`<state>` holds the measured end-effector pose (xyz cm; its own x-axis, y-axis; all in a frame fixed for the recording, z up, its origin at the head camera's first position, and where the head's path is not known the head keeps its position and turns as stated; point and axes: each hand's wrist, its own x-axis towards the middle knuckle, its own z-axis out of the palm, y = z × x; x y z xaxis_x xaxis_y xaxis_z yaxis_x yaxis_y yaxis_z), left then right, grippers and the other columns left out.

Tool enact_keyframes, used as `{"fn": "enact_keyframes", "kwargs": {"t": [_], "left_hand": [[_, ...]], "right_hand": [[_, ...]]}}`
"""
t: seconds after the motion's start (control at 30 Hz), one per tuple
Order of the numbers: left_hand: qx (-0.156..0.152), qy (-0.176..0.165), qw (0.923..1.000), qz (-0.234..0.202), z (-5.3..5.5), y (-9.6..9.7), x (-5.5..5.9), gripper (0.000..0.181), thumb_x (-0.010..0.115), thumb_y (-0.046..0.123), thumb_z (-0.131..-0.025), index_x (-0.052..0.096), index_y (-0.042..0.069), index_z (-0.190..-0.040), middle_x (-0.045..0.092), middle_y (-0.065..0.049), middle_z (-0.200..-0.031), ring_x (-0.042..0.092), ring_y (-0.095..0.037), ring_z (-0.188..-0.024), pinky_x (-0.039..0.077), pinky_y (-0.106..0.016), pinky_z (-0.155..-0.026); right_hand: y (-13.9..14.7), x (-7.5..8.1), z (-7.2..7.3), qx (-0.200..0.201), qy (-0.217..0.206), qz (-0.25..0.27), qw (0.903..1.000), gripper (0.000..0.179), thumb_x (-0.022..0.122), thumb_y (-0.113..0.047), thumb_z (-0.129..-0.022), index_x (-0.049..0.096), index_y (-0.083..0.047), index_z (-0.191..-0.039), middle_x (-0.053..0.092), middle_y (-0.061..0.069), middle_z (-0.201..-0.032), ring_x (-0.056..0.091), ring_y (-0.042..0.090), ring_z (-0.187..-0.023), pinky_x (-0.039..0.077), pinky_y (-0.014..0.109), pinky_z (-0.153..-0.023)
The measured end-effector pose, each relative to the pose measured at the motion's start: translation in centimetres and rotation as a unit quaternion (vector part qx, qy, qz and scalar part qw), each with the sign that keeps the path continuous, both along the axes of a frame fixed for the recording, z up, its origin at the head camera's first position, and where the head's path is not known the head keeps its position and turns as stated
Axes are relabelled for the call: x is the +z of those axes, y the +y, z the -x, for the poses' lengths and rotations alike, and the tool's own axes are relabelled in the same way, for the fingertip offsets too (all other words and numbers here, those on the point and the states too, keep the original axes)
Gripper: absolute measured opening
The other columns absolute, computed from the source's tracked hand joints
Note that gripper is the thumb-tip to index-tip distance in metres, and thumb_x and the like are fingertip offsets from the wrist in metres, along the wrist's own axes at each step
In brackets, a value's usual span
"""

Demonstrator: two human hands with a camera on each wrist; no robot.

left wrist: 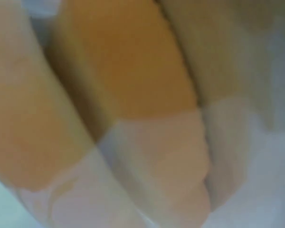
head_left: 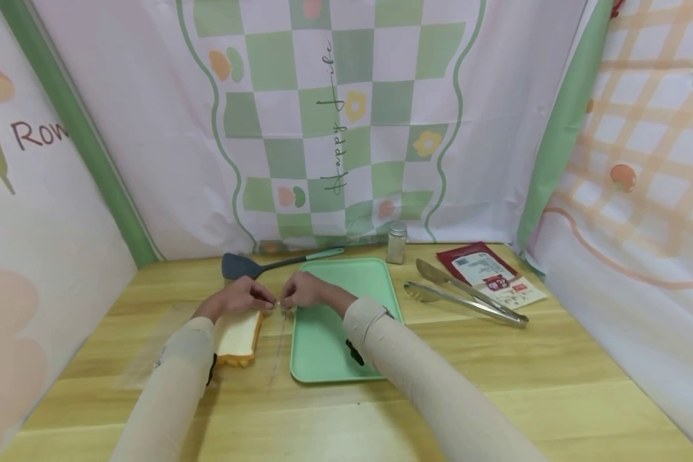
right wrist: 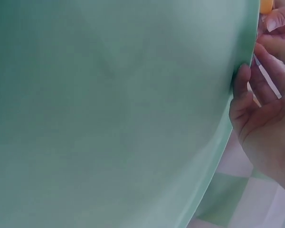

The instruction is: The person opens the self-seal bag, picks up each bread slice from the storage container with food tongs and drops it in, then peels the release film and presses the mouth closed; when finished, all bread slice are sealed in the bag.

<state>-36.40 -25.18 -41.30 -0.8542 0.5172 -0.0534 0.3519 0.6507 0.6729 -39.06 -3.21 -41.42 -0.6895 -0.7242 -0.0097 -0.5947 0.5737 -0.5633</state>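
A piece of white bread (head_left: pixel 237 337) with a golden-brown crust lies on the table, clear plastic film (head_left: pixel 276 359) showing around it. Just past its far right corner, the left hand (head_left: pixel 239 296) pinches the film with thumb and fingers. Close beside it, the right hand (head_left: pixel 306 290) pinches the film too, over the left edge of the green tray (head_left: pixel 352 350). Between the fingertips is a tiny detail too small to make out. Crust (left wrist: pixel 133 71) fills the left wrist view, blurred. In the right wrist view the right hand (right wrist: pixel 266 123) has curled fingers at the tray's rim.
A dark spatula (head_left: pixel 242 264) with a light green handle lies behind the hands. Behind the tray stands a glass shaker (head_left: pixel 396 244). Metal tongs (head_left: pixel 468 298) lie right of it, beside a red and white packet (head_left: pixel 485 269). Patterned cloth (head_left: pixel 346 128) hangs behind the table.
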Motion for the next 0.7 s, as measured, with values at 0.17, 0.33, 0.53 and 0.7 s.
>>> {"fn": "enact_keyframes", "kwargs": {"t": [0.17, 0.33, 0.53, 0.7], "left_hand": [[0.003, -0.002, 1.0, -0.003, -0.07, 0.0, 0.11, 0.019, 0.072, 0.014, -0.091, 0.076, 0.003, -0.106, 0.075, -0.007, -0.103, 0.067, -0.02, -0.1, 0.051, -0.039, -0.093], [0.009, -0.006, 0.9999, -0.008, -0.09, -0.14, -0.01, 0.02, 0.071, 0.013, -0.091, 0.075, 0.002, -0.107, 0.075, -0.009, -0.103, 0.067, -0.019, -0.099, 0.052, -0.038, -0.092], [0.006, -0.007, 0.9999, -0.014, -0.07, -0.12, -0.11, 0.02, 0.07, 0.011, -0.091, 0.074, -0.001, -0.107, 0.075, -0.011, -0.102, 0.068, -0.02, -0.096, 0.053, -0.037, -0.09], [0.006, -0.006, 0.9999, -0.014, -0.02, -0.16, -0.41, 0.019, 0.072, 0.013, -0.091, 0.075, 0.001, -0.106, 0.075, -0.008, -0.101, 0.067, -0.018, -0.095, 0.053, -0.036, -0.09]], "right_hand": [[-0.32, -0.03, -0.1, -0.018, 0.021, -0.009, 0.9996, 0.005, 0.077, -0.017, -0.087, 0.078, -0.013, -0.089, 0.073, -0.009, -0.08, 0.061, 0.004, -0.072, 0.048, 0.017, -0.069], [-0.53, -0.06, -0.21, -0.028, 0.022, -0.012, 0.9993, 0.002, 0.076, -0.014, -0.087, 0.077, -0.014, -0.089, 0.073, -0.007, -0.082, 0.062, 0.003, -0.074, 0.049, 0.017, -0.071], [-0.42, -0.11, -0.21, -0.014, 0.028, -0.011, 0.9994, 0.004, 0.074, -0.012, -0.088, 0.077, -0.015, -0.089, 0.074, -0.007, -0.085, 0.063, 0.003, -0.077, 0.049, 0.018, -0.073], [-0.2, -0.06, -0.12, 0.008, 0.031, -0.014, 0.9994, 0.007, 0.073, -0.008, -0.088, 0.078, -0.012, -0.091, 0.075, -0.003, -0.088, 0.064, 0.004, -0.079, 0.049, 0.016, -0.073]]}}
